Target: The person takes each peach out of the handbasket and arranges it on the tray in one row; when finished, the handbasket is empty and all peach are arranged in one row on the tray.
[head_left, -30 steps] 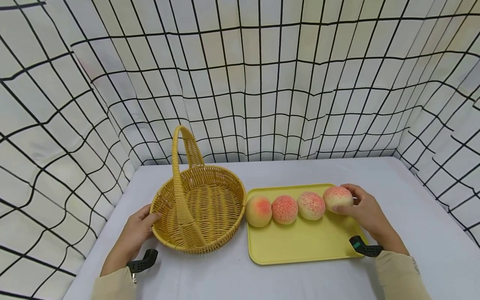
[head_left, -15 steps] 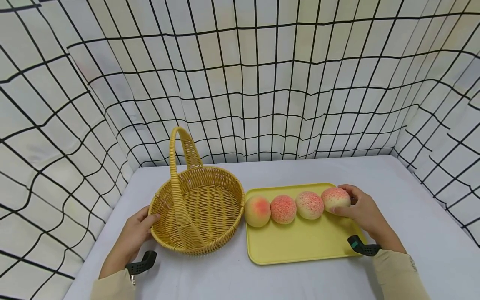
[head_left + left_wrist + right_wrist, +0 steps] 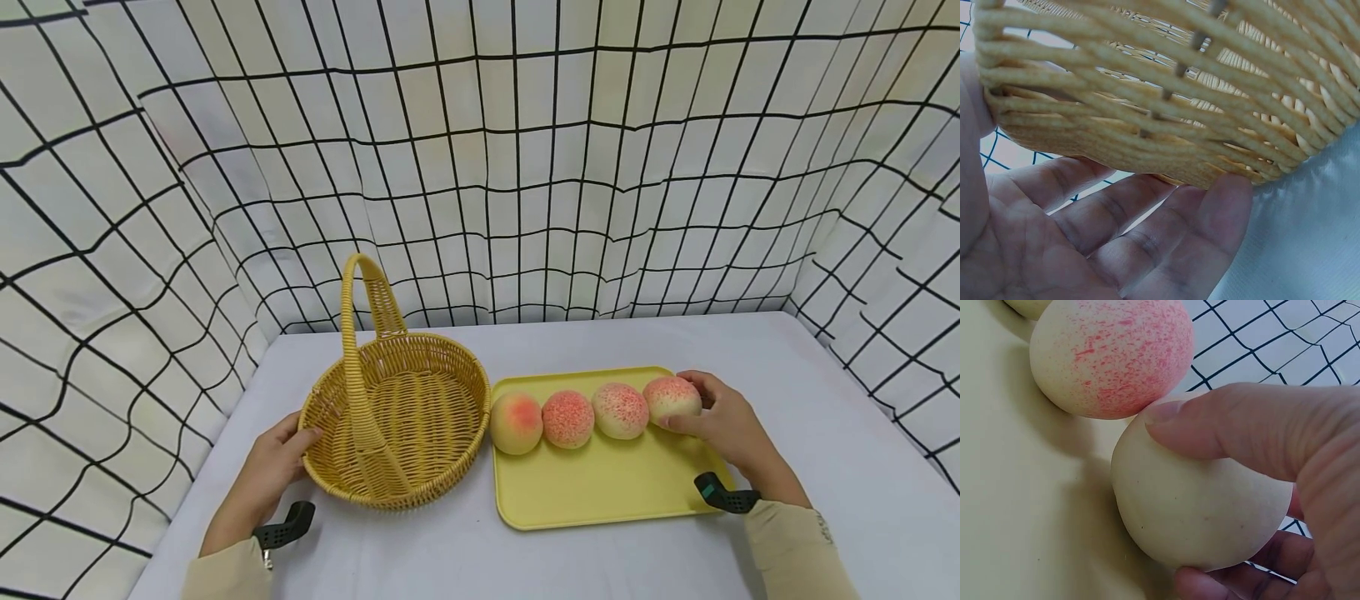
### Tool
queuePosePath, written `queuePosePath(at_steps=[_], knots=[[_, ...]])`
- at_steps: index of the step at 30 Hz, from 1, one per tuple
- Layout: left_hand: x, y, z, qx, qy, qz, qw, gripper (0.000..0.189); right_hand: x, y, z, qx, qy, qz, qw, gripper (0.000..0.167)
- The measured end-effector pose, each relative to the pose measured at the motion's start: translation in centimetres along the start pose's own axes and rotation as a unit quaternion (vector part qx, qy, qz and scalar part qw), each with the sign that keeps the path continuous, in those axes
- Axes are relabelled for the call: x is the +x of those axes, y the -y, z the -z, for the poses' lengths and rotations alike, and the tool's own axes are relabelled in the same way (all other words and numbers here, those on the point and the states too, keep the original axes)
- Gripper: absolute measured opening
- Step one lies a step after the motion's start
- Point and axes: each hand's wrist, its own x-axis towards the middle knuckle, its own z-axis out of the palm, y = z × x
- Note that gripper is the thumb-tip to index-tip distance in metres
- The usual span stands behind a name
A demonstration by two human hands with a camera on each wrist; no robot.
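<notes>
A round wicker basket (image 3: 427,417) with a tall arched handle stands on the left of the table. My left hand (image 3: 272,467) holds its left side, thumb over the rim; in the left wrist view the fingers (image 3: 1116,206) lie against the outside of the weave, low down. To the right, a row of peaches lies on a yellow tray (image 3: 600,496). My right hand (image 3: 731,421) grips the rightmost peach (image 3: 670,396), thumb on the near side and fingers round the far side. That peach (image 3: 1197,500) touches the speckled peach (image 3: 1113,356) beside it.
The other peaches are a smooth one (image 3: 516,423) by the basket, a red-speckled one (image 3: 567,419) and a paler speckled one (image 3: 620,411). White cloth covers the table (image 3: 405,550). Black-gridded white curtains (image 3: 525,167) close off the back and sides.
Both hands keep their holds, and the basket and peaches stay in place. Only the head view has shifted slightly.
</notes>
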Motion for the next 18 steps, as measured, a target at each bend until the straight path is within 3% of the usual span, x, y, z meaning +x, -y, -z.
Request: queuePosePath(at_steps=[18], knots=[[0.08, 0.25, 0.05, -0.003, 0.0, -0.007, 1.0, 0.058, -0.02, 0.39, -0.02, -0.01, 0.005, -0.006, 0.9999, 0.083]])
